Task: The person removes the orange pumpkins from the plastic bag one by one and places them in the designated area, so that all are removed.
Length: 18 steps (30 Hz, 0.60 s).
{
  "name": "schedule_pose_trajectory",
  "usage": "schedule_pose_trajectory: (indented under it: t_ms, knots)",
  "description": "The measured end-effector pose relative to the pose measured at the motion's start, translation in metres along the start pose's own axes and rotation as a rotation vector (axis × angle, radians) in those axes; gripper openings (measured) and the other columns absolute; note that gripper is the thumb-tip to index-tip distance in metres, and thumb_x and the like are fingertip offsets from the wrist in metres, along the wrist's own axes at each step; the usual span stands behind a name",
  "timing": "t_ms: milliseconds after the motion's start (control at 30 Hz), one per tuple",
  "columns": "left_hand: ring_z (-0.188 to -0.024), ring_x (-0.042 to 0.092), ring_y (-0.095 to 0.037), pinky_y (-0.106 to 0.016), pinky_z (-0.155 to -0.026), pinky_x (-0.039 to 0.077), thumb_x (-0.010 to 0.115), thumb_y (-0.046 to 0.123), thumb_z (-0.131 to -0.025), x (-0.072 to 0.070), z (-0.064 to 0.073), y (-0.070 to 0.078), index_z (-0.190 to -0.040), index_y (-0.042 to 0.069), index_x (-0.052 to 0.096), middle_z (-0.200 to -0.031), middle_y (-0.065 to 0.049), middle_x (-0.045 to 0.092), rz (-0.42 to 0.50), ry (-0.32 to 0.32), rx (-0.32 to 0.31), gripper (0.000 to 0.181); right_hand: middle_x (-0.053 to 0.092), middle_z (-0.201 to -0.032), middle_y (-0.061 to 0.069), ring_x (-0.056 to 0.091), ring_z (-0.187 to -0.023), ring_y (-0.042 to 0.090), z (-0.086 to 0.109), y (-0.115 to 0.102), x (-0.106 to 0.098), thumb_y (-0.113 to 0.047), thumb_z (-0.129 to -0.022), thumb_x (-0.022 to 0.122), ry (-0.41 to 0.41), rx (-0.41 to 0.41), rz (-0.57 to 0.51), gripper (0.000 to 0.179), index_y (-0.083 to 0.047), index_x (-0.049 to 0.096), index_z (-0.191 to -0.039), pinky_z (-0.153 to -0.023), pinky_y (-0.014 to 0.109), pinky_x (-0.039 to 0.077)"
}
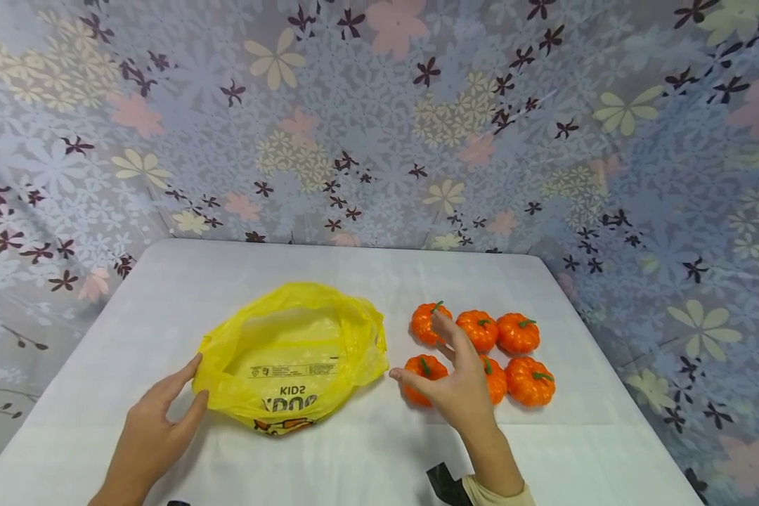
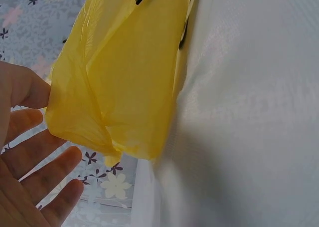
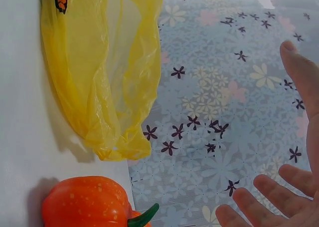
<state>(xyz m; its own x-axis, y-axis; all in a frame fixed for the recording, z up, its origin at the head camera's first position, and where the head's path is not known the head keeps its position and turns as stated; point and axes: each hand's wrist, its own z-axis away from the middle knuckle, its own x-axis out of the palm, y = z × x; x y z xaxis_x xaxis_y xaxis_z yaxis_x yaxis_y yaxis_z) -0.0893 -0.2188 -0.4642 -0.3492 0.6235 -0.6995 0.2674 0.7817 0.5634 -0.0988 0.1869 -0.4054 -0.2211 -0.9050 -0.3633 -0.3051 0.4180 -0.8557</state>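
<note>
A yellow plastic bag [image 1: 291, 393] with printed lettering stands on the white table, its mouth spread open and facing up. My left hand [image 1: 158, 422] is at the bag's left side, thumb and fingers apart, fingertips right at its edge; the left wrist view shows these fingers [image 2: 55, 167] spread beside the yellow plastic. Several small orange toy pumpkins [image 1: 530, 381] with green stems sit in two rows right of the bag. Over the left part of these rows hovers my right hand [image 1: 462, 386], empty, thumb and fingers spread wide. It partly hides the front middle pumpkin [image 1: 495, 379].
The white-covered table [image 1: 329, 471] has its far edge against a wall of flowered cloth [image 1: 379, 140], which also runs along both sides. A black strap [image 1: 448, 485] shows near the right wrist, by a beige sleeve [image 1: 496, 492].
</note>
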Motion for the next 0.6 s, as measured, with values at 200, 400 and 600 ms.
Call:
schedule_pose_trajectory:
  t_ms: [200, 400, 600]
  knots:
    - [-0.116, 0.062, -0.036, -0.038, -0.101, 0.049, 0.077, 0.014, -0.089, 0.0013, 0.0022, -0.0021, -0.144, 0.013, 0.057, -0.134, -0.012, 0.064, -0.004, -0.001, 0.011, 0.059, 0.051, -0.144, 0.002, 0.050, -0.131, 0.024, 0.0005, 0.0020, 0.0007, -0.027, -0.064, 0.098, -0.008, 0.019, 0.024, 0.099, -0.014, 0.046, -0.148, -0.108, 0.044, 0.045]
    - [-0.117, 0.062, -0.034, -0.022, -0.106, 0.043, 0.076, 0.015, -0.090, 0.0029, 0.0047, -0.0002, -0.145, 0.014, 0.057, -0.135, -0.008, 0.063, -0.002, -0.008, 0.017, 0.058, 0.051, -0.144, 0.001, 0.049, -0.131, 0.025, 0.0032, 0.0020, -0.0015, -0.031, -0.063, 0.098, -0.016, 0.035, 0.055, 0.101, -0.014, 0.046, -0.148, -0.108, 0.048, 0.045]
    - [-0.115, 0.062, -0.035, -0.024, -0.107, 0.042, 0.077, 0.012, -0.088, -0.0014, 0.0037, 0.0029, -0.144, 0.014, 0.057, -0.128, -0.011, 0.067, 0.000, 0.021, 0.047, 0.060, 0.049, -0.148, 0.000, 0.048, -0.133, 0.024, 0.0042, -0.0018, -0.0061, -0.039, -0.063, 0.096, -0.032, 0.047, 0.108, 0.104, -0.013, 0.045, -0.150, -0.109, 0.049, 0.044]
